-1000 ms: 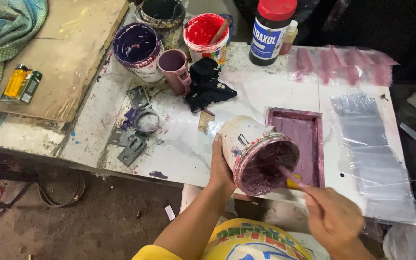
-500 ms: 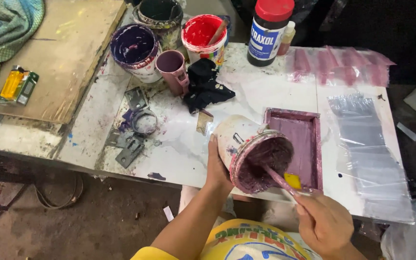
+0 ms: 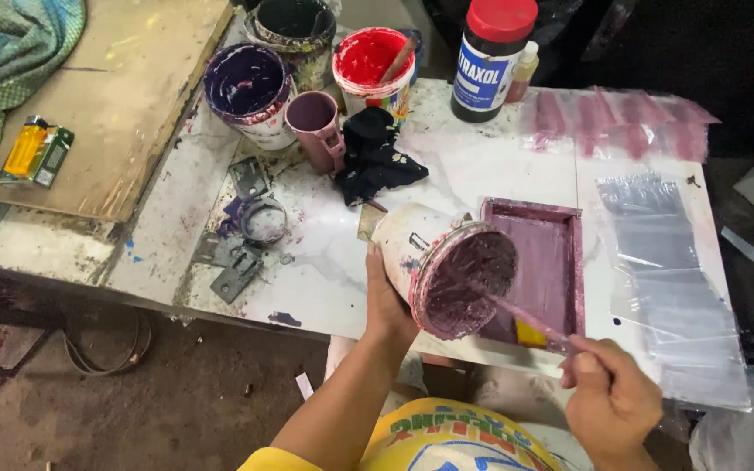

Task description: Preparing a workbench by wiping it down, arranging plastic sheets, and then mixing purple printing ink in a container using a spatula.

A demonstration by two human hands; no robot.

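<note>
My left hand [image 3: 386, 301] grips a white plastic tub [image 3: 434, 262] from below, tilted so its open mouth faces me; its inside is coated with purple paint. My right hand [image 3: 611, 403] holds a thin paint-covered stick [image 3: 517, 312] whose tip reaches into the tub. Just behind the tub lies a shallow rectangular tray [image 3: 544, 262] smeared purple, with a small yellow piece at its near end.
On the stained white table [image 3: 325, 253] stand a purple paint bucket [image 3: 246, 92], a mauve cup [image 3: 316, 122], a red paint tub [image 3: 373, 65], a dark bucket [image 3: 294, 26], a red-capped bottle [image 3: 492, 57], a black rag [image 3: 377, 157], metal clamps [image 3: 246, 235] and plastic sheets [image 3: 674, 279]. A yellow lighter [image 3: 28, 148] rests on the wooden board.
The tub has tipped a little further toward me, and my right hand has drawn back to the right, leaving the stick's tip inside the tub.
</note>
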